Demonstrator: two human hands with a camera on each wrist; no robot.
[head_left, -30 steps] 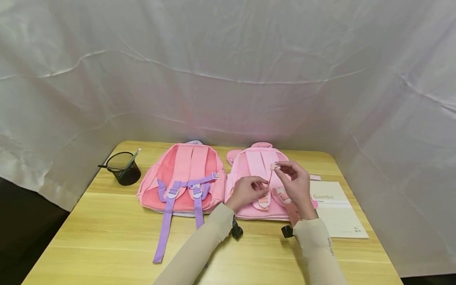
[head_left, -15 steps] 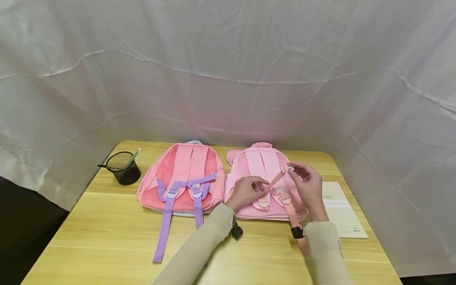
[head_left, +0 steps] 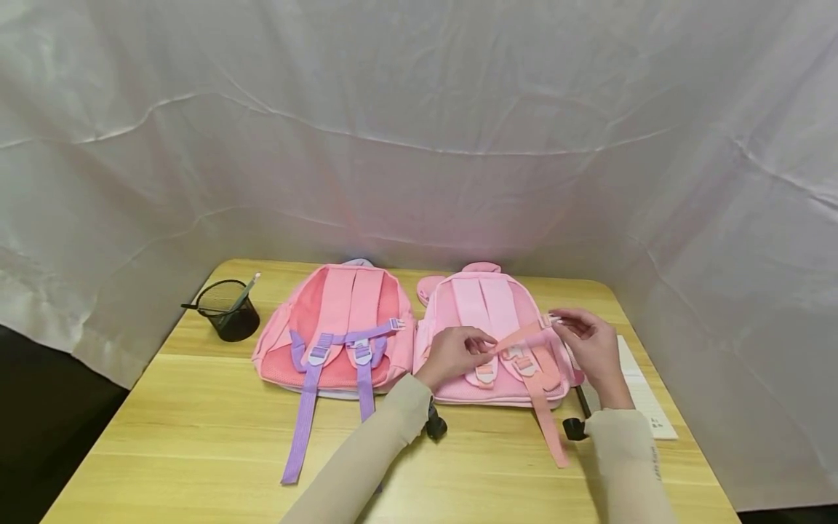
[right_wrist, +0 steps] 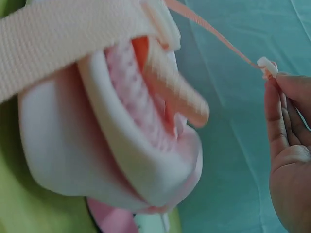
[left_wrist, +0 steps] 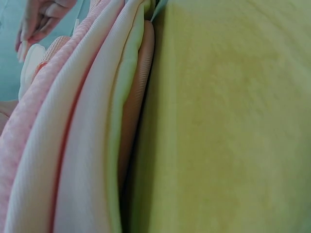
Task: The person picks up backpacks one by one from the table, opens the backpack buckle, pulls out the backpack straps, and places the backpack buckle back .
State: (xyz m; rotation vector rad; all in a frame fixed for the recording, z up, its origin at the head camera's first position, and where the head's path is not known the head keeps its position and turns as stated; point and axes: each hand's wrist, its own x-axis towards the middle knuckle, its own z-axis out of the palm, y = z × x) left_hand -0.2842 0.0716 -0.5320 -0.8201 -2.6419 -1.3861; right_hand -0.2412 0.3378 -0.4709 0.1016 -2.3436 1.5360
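A light pink backpack (head_left: 504,389) lies with its shoulder straps facing up. My left hand (head_left: 455,356) pinches a peach chest strap (head_left: 520,336) over the middle of it. At the strap's other end, my right hand (head_left: 592,353) pinches a small pale buckle (head_left: 547,320) beyond the bag's right side. The strap runs taut between the two hands, and in the right wrist view the buckle (right_wrist: 267,67) sits between thumb and fingertips. White adjuster buckles (head_left: 526,365) are on the shoulder straps below, and one peach webbing tail (head_left: 550,429) hangs onto the table.
To the left lies a coral backpack (head_left: 288,356) with purple straps (head_left: 304,429). A black mesh pen cup (head_left: 238,324) holding a pencil stands further left. Partly behind my right hand is a notebook (head_left: 655,407). Grey-white curtains (head_left: 419,196) surround the wooden table (head_left: 196,451).
My right hand has moved rightward and slightly down with the buckle, drawing the peach strap from nearly upright to a sideways slant. My left hand has stayed in place.
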